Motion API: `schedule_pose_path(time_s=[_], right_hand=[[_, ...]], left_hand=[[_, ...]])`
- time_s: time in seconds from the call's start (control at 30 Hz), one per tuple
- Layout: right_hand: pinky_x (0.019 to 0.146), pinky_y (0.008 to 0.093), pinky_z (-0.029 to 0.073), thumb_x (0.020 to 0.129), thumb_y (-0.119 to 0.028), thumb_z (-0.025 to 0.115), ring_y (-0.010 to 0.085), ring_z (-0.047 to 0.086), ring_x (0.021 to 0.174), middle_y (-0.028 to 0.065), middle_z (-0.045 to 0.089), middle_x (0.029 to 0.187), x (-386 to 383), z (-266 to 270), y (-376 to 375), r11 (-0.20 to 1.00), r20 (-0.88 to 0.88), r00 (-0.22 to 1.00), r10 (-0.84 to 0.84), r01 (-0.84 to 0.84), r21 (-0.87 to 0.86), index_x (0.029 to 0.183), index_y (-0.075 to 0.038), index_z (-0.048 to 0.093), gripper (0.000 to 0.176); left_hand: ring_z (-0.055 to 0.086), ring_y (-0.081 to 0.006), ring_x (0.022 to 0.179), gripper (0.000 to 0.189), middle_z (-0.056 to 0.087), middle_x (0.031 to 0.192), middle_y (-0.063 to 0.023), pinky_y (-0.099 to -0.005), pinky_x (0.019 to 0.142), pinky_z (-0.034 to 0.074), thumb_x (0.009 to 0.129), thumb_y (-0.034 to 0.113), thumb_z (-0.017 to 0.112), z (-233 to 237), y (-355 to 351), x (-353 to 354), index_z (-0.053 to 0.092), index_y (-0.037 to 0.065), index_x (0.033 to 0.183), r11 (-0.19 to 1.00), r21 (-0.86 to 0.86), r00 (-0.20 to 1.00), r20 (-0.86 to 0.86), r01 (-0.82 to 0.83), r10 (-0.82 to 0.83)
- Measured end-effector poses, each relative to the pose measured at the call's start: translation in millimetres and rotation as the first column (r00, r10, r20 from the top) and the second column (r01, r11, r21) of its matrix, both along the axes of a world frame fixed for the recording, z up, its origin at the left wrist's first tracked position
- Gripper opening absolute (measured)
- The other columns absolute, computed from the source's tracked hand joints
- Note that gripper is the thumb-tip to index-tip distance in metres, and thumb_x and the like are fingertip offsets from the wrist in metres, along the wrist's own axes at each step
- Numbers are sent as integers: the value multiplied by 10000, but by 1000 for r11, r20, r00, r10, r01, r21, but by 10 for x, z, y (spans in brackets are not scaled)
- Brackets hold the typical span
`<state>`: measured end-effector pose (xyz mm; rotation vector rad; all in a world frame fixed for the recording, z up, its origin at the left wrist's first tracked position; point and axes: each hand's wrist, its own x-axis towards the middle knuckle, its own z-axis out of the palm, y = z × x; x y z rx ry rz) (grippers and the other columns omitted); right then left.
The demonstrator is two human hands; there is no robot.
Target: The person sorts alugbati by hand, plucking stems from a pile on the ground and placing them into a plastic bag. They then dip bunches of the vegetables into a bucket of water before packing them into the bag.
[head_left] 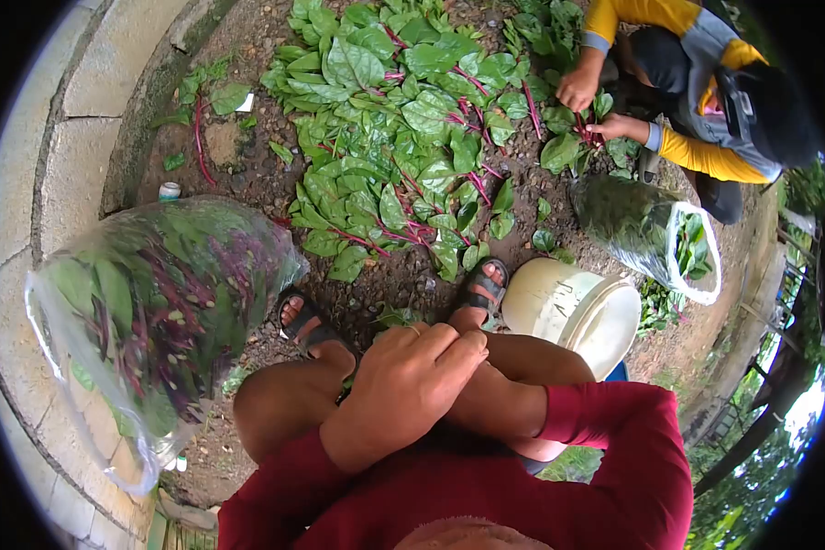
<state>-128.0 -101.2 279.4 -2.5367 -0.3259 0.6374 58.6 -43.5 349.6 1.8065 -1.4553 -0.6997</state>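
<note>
My left hand (403, 380), with a ring on one finger, lies over my right hand between my raised knees, its fingers curled around it. My right forearm (500, 403) comes in from the right; the right hand is mostly hidden under the left, so its fingers cannot be made out. Neither hand touches any plants. Beyond my sandalled feet, a wide heap of leafy greens (353, 197) with red-purple stems lies on the soil. To my left stands a large clear plastic bag (183, 284) filled with similar greens.
At right a white bucket (541, 298) lies tipped beside my foot. A second clear bag (628, 225) of greens lies behind it. Another person (697, 82) in yellow and grey sleeves holds a bunch of red stems (588, 133). A concrete block edging (87, 165) curves along the left.
</note>
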Motion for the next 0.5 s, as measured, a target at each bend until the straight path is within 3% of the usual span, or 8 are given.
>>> schedule_pose_path(time_s=[0.13, 0.27, 0.4, 0.5], right_hand=[[682, 374, 556, 862, -144, 568, 233, 687, 880, 88, 672, 906, 35, -253, -56, 991, -203, 970, -131, 123, -53, 982, -105, 687, 174], [701, 392, 563, 867, -144, 566, 247, 688, 901, 97, 667, 906, 183, -408, -348, 939, -439, 830, -344, 298, -173, 988, -109, 670, 163], [708, 406, 569, 897, -140, 524, 273, 676, 975, 121, 651, 981, 428, 246, -565, 838, -136, 839, -527, 485, -250, 1028, -125, 643, 178], [747, 452, 537, 837, -111, 582, 307, 689, 871, 128, 648, 1071, 315, 688, -423, 761, 245, 796, -553, 603, -240, 1125, -83, 599, 289]], left_hand=[[630, -224, 738, 160, 634, 838, -51, -355, 672, 503, 853, 147, 728, 20, -88, -46, 695, 81, 994, 996, 50, 995, -62, -75, 78], [650, -281, 800, 151, 678, 925, -91, -381, 720, 514, 877, 98, 688, -54, -144, -67, 695, 49, 1019, 984, 55, 978, -115, -168, 173], [635, -363, 1008, 248, 677, 1115, -158, -444, 865, 501, 898, 110, 683, -59, -68, 60, 674, 20, 1129, 900, 5, 899, -20, -436, 436], [622, -377, 1055, 277, 661, 1151, -170, -465, 901, 500, 877, 123, 704, -58, 197, -136, 655, 2, 1122, 906, 9, 906, 15, -423, 423]])
